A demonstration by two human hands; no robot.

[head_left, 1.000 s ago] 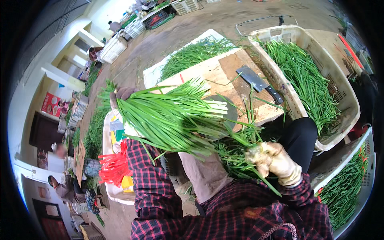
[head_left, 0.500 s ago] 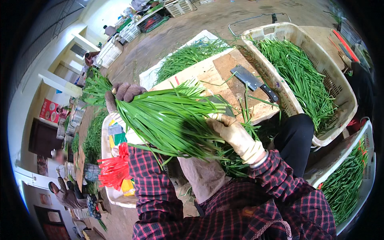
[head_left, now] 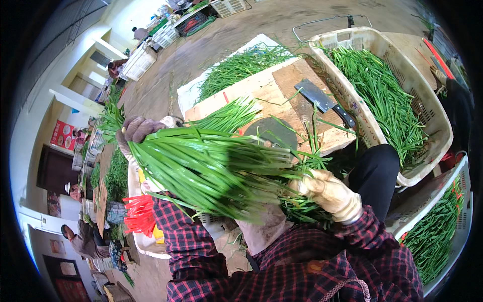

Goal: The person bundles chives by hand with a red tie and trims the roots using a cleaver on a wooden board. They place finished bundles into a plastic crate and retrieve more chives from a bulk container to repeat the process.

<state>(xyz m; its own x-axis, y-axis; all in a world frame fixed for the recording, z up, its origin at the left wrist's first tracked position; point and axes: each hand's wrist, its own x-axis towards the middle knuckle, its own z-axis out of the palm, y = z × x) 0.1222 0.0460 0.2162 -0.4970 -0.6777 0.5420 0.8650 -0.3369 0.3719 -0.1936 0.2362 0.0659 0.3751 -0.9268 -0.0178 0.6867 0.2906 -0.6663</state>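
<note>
A thick bundle of garlic chives (head_left: 201,163) lies slanting across my lap, leaves to the left and pale stem ends to the right. My left hand (head_left: 139,132), in a grey-brown glove, is closed around its leafy end. In a cream glove, my right hand (head_left: 329,194) is beside the stem ends, fingers pinched on a few strands there. Beyond the bundle, a wooden board (head_left: 261,100) bears a smaller heap of chives (head_left: 229,116), a dark round disc (head_left: 274,132) and a cleaver (head_left: 313,92) with a black handle.
At the right stand a large pale crate (head_left: 437,118) of loose chives and a second crate (head_left: 465,201) of bundled ones. More greens (head_left: 241,68) lie on a white sheet behind the board. Red plastic strips (head_left: 140,214) hang over a bin at the left. Other people work farther off.
My left hand has shifted slightly left and the bundle has dropped nearer my lap. My right hand has moved right and down, off the bundle's side to past its stem ends.
</note>
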